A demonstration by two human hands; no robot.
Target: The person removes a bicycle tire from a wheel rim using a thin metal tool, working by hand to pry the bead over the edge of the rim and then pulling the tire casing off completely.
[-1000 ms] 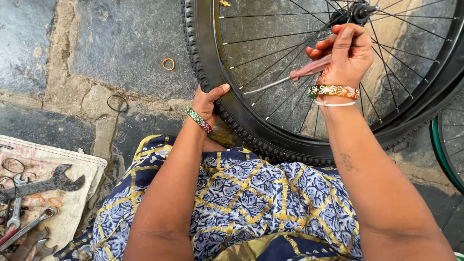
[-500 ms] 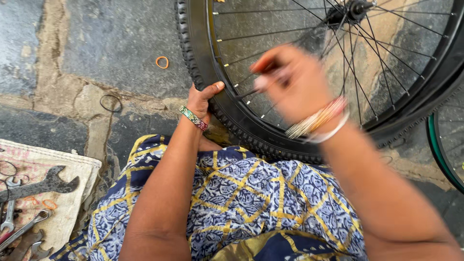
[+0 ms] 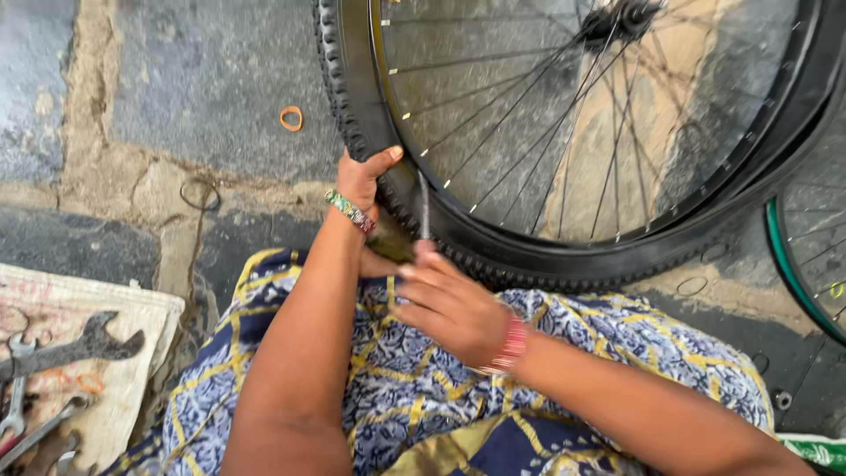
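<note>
Left hand clamps the knobby rubber tyre; right hand grips a thin metal tool

Open-air bicycle repair spot, set on a rough stone pavement. Shown by a knobby spoked wheel standing on the ground, a 2nd wheel at its side, spanners laid on a worn cloth.

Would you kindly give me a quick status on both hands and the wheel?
Left hand gripping the knobby tyre at its edge. Right hand holding a thin metal tool against the rim. Wrenches lie on a cloth, well apart.
</note>
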